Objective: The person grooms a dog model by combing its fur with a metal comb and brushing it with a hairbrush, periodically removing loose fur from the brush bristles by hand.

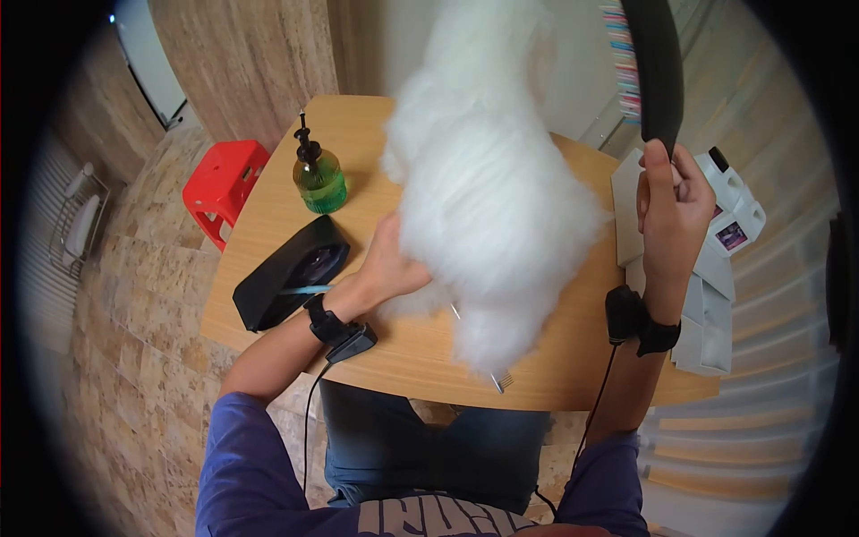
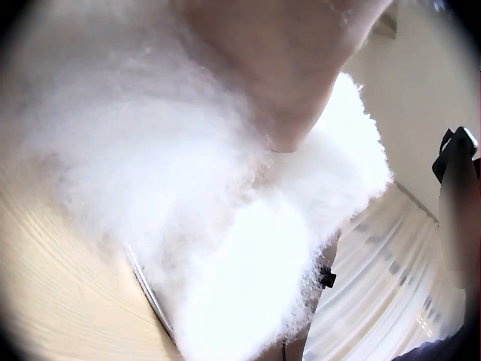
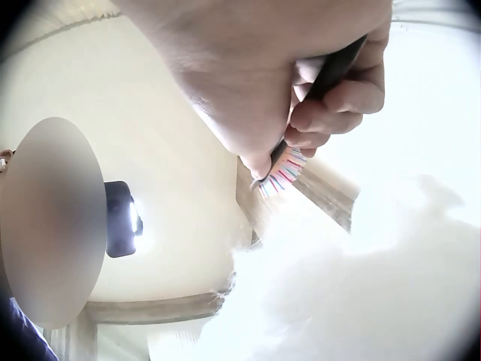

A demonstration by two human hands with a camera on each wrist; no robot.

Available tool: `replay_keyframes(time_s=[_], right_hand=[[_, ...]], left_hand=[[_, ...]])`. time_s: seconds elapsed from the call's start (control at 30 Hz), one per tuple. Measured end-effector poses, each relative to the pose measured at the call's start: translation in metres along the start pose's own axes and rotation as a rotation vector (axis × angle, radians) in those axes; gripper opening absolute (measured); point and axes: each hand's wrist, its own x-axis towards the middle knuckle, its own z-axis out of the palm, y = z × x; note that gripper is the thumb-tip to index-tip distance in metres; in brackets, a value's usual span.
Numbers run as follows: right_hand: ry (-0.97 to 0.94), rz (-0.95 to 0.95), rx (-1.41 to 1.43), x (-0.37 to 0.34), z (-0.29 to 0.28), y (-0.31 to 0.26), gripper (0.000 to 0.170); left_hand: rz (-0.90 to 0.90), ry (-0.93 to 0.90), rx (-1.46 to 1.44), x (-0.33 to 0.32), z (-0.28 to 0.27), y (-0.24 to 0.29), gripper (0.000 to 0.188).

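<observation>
A white, long-haired dog [image 1: 488,188] stands on the wooden table [image 1: 573,376], its head out of the head view. My left hand [image 1: 392,264] is against the dog's side, its fingers buried in the fur; I cannot tell how they are curled. In the left wrist view, fur [image 2: 173,173] surrounds that hand. Raised at the right, away from the coat, my right hand [image 1: 676,206] grips a black brush [image 1: 658,72] with multicoloured bristles. Its handle lies inside the curled fingers in the right wrist view. A metal comb [image 1: 501,382] lies partly under the fur near the table's front edge.
Left of the dog stand a green spray bottle [image 1: 319,179] and a black case [image 1: 282,277] with a blue tool [image 1: 304,290]. White boxes [image 1: 707,313] and a white jug [image 1: 738,219] are at the right. A red stool [image 1: 224,183] stands beyond the table's left edge.
</observation>
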Motion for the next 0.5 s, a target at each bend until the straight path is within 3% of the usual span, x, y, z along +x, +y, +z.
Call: replay_keyframes(time_s=[0.07,0.13,0.17,0.23,0.27,0.33,0.5], right_hand=[[0.002,0.002,-0.018,0.007,0.000,0.000,0.030],[-0.091,0.056,-0.159,0.012,-0.002,0.002,0.034],[-0.107,0.001,-0.149,0.016,-0.002,0.013,0.038],[-0.123,-0.006,-0.206,0.018,-0.004,0.018,0.038],[-0.149,-0.019,-0.270,0.019,-0.005,0.019,0.039],[-0.139,-0.027,-0.345,0.023,-0.011,0.025,0.040],[-0.143,-0.108,-0.472,0.033,-0.023,0.040,0.046]], left_hand=[[0.017,-0.022,-0.015,0.005,-0.008,-0.006,0.052],[-0.084,-0.168,-0.071,0.000,-0.016,-0.029,0.075],[-0.085,-0.180,-0.064,-0.013,-0.020,-0.053,0.075],[-0.586,-0.252,-0.377,-0.033,-0.027,-0.088,0.095],[-0.594,-0.263,-0.367,-0.033,-0.028,-0.093,0.095],[-0.087,-0.240,0.045,-0.011,-0.024,-0.068,0.100],[-0.331,-0.219,-0.049,-0.001,-0.022,-0.052,0.094]])
